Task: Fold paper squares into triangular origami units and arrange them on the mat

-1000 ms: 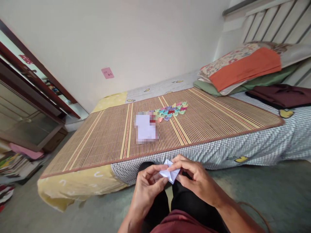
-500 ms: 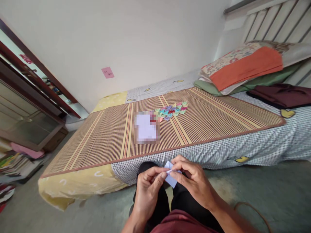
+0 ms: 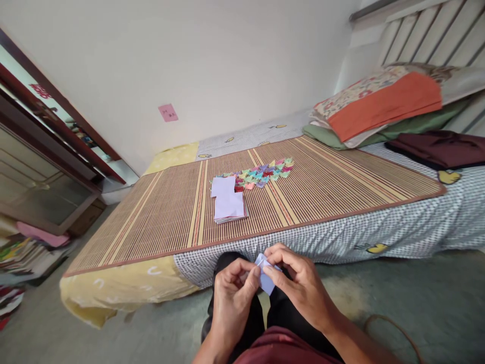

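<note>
A small folded piece of pale blue paper point(image 3: 267, 284) is held above my lap, in front of the bed's edge. My left hand point(image 3: 234, 289) pinches its left side between thumb and fingers. On the other side, my right hand point(image 3: 297, 280) grips the upper right part, with the thumb lying across the paper's middle. The fingertips of both hands nearly meet and cover part of the folds. On the bed mat, a stack of pale paper sheets point(image 3: 229, 205) lies beside several small colourful folded paper pieces point(image 3: 267, 173) set out in rows.
A striped woven mat point(image 3: 159, 217) covers much of the bed. Folded bedding point(image 3: 386, 111) and a dark red cloth point(image 3: 439, 149) lie at the right. A pink note point(image 3: 167, 112) is on the wall. Books point(image 3: 22, 260) are piled at the far left.
Both hands keep hold of the blue paper. My fingers have shifted slightly on it, and its top part is tilted a little differently.
</note>
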`<action>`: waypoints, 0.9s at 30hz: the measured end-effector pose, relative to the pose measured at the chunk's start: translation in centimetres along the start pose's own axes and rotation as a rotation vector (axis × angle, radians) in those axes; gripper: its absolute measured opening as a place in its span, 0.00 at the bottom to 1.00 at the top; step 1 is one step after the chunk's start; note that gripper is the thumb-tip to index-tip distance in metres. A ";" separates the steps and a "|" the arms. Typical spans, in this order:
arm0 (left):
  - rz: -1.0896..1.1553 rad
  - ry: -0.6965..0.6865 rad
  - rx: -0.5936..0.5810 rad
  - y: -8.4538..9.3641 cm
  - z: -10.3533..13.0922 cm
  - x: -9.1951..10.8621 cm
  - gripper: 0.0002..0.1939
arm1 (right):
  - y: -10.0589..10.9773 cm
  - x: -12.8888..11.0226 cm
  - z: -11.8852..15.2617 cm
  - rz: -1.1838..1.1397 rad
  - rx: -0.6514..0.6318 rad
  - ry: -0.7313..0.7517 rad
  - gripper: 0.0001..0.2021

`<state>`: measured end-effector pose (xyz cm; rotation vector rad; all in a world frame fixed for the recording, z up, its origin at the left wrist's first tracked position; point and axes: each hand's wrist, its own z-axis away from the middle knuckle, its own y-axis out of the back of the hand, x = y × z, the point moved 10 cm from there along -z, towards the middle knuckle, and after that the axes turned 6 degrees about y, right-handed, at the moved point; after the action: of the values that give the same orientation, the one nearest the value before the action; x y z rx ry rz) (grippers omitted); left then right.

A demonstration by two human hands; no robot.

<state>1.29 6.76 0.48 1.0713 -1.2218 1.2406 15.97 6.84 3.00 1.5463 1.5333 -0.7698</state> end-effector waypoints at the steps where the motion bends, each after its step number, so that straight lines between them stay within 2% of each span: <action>1: 0.001 0.001 -0.002 0.0 0.0 0.0 0.17 | 0.0 0.0 0.0 -0.008 -0.004 -0.003 0.07; 12: -0.171 -0.034 -0.054 -0.5 0.2 0.0 0.18 | 0.2 0.3 -0.3 -0.067 0.021 -0.037 0.08; 18: -0.244 -0.068 -0.031 -0.2 0.5 -0.4 0.17 | 1.0 0.1 -0.2 -0.020 0.118 -0.030 0.07; 23: -0.335 -0.116 -0.022 -0.1 0.7 0.2 0.17 | 0.5 1.2 -0.2 -0.086 0.040 -0.161 0.06; 27: -0.314 -0.121 -0.028 -0.4 0.8 0.6 0.17 | 0.1 1.1 -0.2 -0.075 -0.020 -0.177 0.09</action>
<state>1.59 6.03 1.20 1.2775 -1.1070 0.9264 16.15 7.62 2.15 1.3736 1.4698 -0.9065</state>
